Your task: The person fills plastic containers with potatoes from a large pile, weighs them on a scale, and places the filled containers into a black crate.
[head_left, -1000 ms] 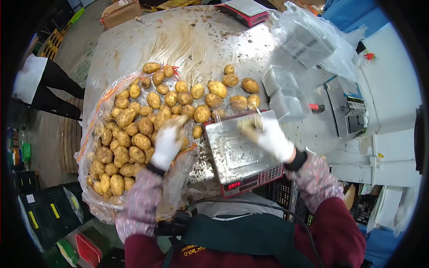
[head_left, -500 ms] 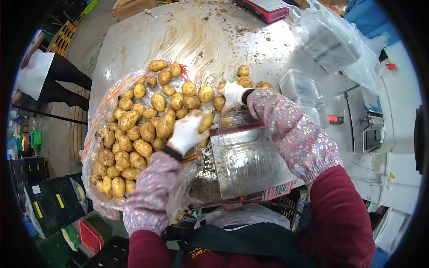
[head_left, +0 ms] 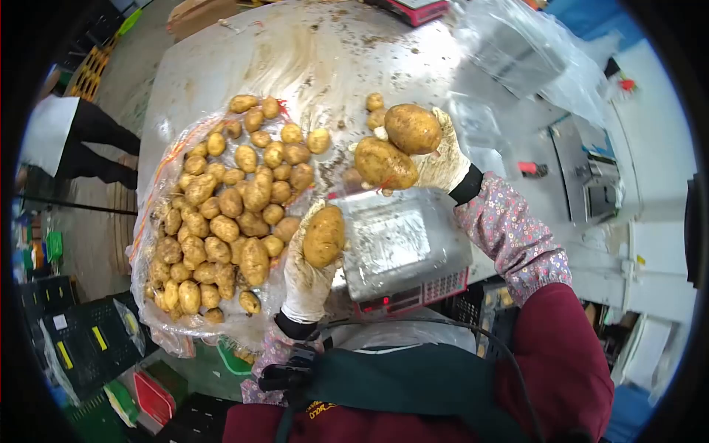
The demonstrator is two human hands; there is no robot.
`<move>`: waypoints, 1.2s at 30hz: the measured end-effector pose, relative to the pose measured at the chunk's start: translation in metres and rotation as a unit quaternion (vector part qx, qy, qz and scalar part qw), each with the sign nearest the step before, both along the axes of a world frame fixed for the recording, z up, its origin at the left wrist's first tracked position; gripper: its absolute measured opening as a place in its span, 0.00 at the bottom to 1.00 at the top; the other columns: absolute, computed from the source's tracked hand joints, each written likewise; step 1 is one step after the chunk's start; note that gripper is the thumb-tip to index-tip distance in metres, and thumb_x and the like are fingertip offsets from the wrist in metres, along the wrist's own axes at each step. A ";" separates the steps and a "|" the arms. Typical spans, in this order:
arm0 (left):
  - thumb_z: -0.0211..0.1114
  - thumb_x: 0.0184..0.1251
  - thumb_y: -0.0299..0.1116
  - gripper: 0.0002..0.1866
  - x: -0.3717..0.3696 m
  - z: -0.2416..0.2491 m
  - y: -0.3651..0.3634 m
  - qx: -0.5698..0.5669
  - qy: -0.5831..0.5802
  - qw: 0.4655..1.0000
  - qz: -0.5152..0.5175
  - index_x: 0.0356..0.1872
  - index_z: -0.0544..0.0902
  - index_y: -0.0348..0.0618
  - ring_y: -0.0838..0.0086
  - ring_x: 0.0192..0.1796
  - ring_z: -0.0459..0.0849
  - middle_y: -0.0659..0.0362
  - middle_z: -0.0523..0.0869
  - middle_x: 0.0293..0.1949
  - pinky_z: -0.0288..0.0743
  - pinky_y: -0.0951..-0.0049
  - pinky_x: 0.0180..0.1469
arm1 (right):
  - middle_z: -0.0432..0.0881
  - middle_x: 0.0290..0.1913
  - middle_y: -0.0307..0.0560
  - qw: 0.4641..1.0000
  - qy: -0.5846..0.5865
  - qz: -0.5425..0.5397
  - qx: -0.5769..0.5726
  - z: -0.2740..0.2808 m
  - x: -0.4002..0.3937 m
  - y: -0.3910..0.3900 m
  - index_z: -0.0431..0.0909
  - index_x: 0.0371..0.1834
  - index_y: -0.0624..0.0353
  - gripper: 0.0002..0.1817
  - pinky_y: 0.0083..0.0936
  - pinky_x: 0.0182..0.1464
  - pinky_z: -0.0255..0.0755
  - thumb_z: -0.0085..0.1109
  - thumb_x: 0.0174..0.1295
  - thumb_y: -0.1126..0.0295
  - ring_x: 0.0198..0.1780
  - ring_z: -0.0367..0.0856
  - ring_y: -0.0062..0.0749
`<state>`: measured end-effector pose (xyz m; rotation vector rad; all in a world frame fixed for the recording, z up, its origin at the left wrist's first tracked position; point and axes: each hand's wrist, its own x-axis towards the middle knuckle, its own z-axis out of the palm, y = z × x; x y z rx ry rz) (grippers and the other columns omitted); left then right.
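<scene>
My gloved left hand point(head_left: 306, 277) is wrapped round a potato point(head_left: 324, 235), palm up, between the potato pile point(head_left: 221, 221) and the scale. Over the far right side of the scale, my gloved right hand point(head_left: 443, 159) holds two large potatoes, one point(head_left: 413, 129) above the other point(head_left: 385, 163). A clear plastic container point(head_left: 399, 240) rests on the red scale point(head_left: 421, 299), below both hands. The pile lies on an opened clear plastic bag with an orange-red edge. Part of the container's far edge is hidden by the right hand's potatoes.
Small potatoes point(head_left: 375, 101) lie beyond my right hand. Clear containers in a plastic bag point(head_left: 517, 52) stand at the back right, near another red scale point(head_left: 417, 9). A metal device point(head_left: 591, 173) is at the right. A person point(head_left: 81, 140) stands left of the soiled table point(head_left: 199, 74).
Both hands have turned palm up and lifted. My right hand now holds two large potatoes, and my left hand has drawn back toward me with one potato. The view has shifted slightly.
</scene>
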<state>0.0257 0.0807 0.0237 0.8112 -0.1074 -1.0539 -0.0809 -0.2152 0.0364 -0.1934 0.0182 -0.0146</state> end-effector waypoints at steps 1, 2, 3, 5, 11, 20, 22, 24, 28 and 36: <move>0.64 0.69 0.32 0.30 -0.018 -0.005 0.001 0.045 -0.168 0.985 -0.008 0.70 0.66 0.38 0.65 0.64 0.76 0.52 0.74 0.65 0.74 0.63 0.63 | 0.62 0.72 0.56 0.999 -0.016 0.026 0.023 0.016 -0.012 0.013 0.60 0.73 0.55 0.49 0.63 0.71 0.55 0.49 0.57 0.30 0.73 0.60 0.60; 0.64 0.69 0.32 0.30 -0.030 -0.011 0.000 0.043 -0.165 0.985 -0.017 0.70 0.66 0.38 0.65 0.64 0.76 0.52 0.74 0.65 0.74 0.63 0.63 | 0.62 0.72 0.56 1.000 -0.013 0.016 0.023 0.020 -0.024 0.018 0.60 0.73 0.55 0.49 0.63 0.71 0.55 0.49 0.57 0.30 0.73 0.60 0.60; 0.64 0.69 0.34 0.31 -0.040 -0.010 -0.002 0.026 -0.056 0.998 -0.010 0.70 0.65 0.38 0.61 0.65 0.74 0.50 0.73 0.65 0.71 0.60 0.65 | 0.66 0.70 0.53 0.996 0.058 -0.036 -0.059 0.024 -0.035 0.022 0.61 0.73 0.54 0.44 0.54 0.72 0.57 0.53 0.59 0.36 0.72 0.63 0.50; 0.64 0.68 0.35 0.32 -0.058 -0.022 -0.004 0.013 0.059 0.998 -0.003 0.70 0.65 0.37 0.57 0.67 0.72 0.47 0.71 0.66 0.69 0.58 0.66 | 0.69 0.69 0.50 0.978 0.136 -0.087 -0.135 0.025 -0.058 0.030 0.62 0.72 0.53 0.40 0.44 0.73 0.59 0.57 0.61 0.43 0.71 0.67 0.40; 0.62 0.62 0.37 0.38 -0.087 -0.037 -0.012 0.279 -0.799 0.532 -0.028 0.75 0.60 0.46 0.47 0.67 0.66 0.42 0.63 0.69 0.59 0.49 0.68 | 0.73 0.66 0.48 0.511 0.053 0.024 -0.858 0.031 -0.094 0.066 0.65 0.70 0.63 0.43 0.31 0.70 0.61 0.72 0.54 0.53 0.68 0.68 0.34; 0.68 0.62 0.32 0.32 -0.083 -0.024 -0.034 0.113 -0.558 0.822 -0.013 0.67 0.68 0.33 0.54 0.50 0.81 0.44 0.82 0.52 0.77 0.69 0.49 | 0.63 0.73 0.57 0.994 -0.018 -0.107 0.016 0.033 -0.094 0.073 0.58 0.73 0.61 0.47 0.50 0.75 0.54 0.60 0.55 0.43 0.74 0.61 0.51; 0.67 0.62 0.31 0.28 -0.086 -0.020 -0.043 0.160 -0.581 0.795 -0.063 0.62 0.72 0.32 0.56 0.45 0.83 0.46 0.84 0.44 0.78 0.68 0.44 | 0.63 0.73 0.57 0.991 0.007 -0.130 -0.038 0.040 -0.089 0.081 0.58 0.73 0.61 0.48 0.50 0.75 0.53 0.59 0.55 0.43 0.74 0.61 0.51; 0.67 0.62 0.28 0.13 -0.090 -0.014 -0.061 0.144 -0.527 0.834 -0.074 0.46 0.80 0.34 0.59 0.34 0.84 0.53 0.83 0.24 0.76 0.64 0.35 | 0.63 0.73 0.57 0.971 0.061 -0.179 -0.146 0.049 -0.086 0.091 0.58 0.74 0.61 0.48 0.52 0.75 0.53 0.59 0.55 0.42 0.74 0.61 0.52; 0.64 0.65 0.28 0.08 -0.080 0.009 -0.027 0.078 -0.468 0.869 -0.137 0.42 0.81 0.35 0.63 0.35 0.84 0.50 0.85 0.31 0.78 0.67 0.40 | 0.63 0.72 0.57 0.973 0.043 -0.172 -0.149 0.051 -0.089 0.086 0.57 0.74 0.62 0.47 0.51 0.75 0.54 0.57 0.56 0.43 0.74 0.61 0.50; 0.68 0.62 0.51 0.35 0.093 0.027 0.224 0.685 -0.640 0.345 -0.035 0.63 0.72 0.38 0.54 0.52 0.79 0.47 0.78 0.59 0.72 0.48 0.54 | 0.73 0.62 0.56 0.753 0.120 -0.032 -0.646 0.039 -0.101 0.087 0.65 0.70 0.59 0.49 0.34 0.67 0.65 0.76 0.45 0.50 0.65 0.71 0.46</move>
